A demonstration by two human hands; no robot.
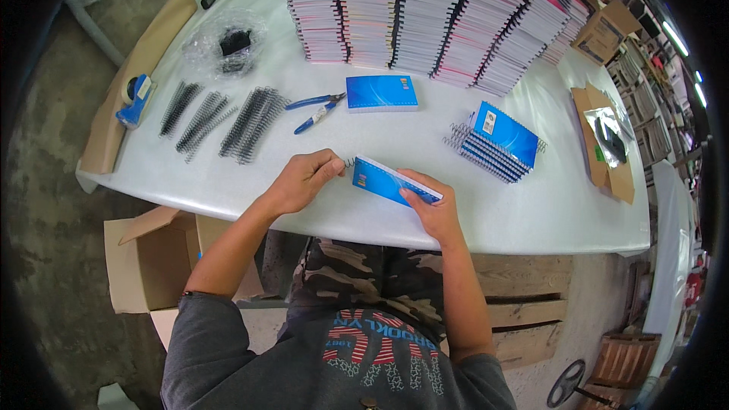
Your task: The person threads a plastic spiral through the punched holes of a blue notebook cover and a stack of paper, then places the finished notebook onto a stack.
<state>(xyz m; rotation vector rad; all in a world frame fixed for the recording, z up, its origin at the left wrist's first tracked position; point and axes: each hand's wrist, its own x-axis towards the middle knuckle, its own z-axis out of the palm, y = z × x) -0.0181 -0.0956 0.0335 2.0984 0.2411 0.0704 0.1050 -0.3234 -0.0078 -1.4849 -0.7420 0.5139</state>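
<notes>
My right hand (429, 209) grips a blue-covered notebook (391, 181) held tilted just above the white table (547, 205). My left hand (304, 178) pinches a wire spiral coil (348, 163) at the notebook's left end. A second blue notebook (382, 93) lies flat farther back. To the right sits a small pile of spiral-bound blue notebooks (497, 140).
Blue-handled pliers (315, 106) lie beside the flat notebook. Several black spiral coils (220, 118) lie at the left, with a tape dispenser (135, 99) and a plastic bag (228, 45) behind. Tall stacks of unbound notebooks (425, 15) line the back. Cardboard boxes (152, 258) stand below the table.
</notes>
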